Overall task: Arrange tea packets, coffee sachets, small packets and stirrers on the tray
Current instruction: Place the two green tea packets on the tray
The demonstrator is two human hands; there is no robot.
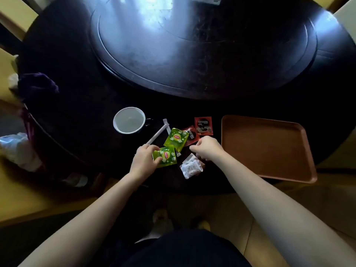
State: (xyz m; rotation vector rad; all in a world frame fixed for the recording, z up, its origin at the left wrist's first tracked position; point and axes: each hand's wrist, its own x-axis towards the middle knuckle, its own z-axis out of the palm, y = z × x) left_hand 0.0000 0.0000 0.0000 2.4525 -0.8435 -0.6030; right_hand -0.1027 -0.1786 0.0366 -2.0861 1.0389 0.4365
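Note:
My left hand [144, 158] grips a green Lipton tea packet [166, 156] near the table's front edge. A second green tea packet [175, 139] lies just beyond it, partly over a red Nescafe coffee sachet [192, 135]. Another red coffee sachet [203, 125] lies flat farther back. White paper-wrapped stirrers [158, 134] lie crossed to the left of the tea packets. My right hand [206, 148] hovers curled over the pile, above a small clear packet of white contents [191, 167]; whether it grips anything is unclear. The brown tray [227, 130] sits bare at the right.
A white mug [128, 120] with a dark handle stands left of the stirrers. The dark round table carries a large raised turntable [202, 45] at its centre. Crumpled bags and cloth [21, 147] hang off the table's left side.

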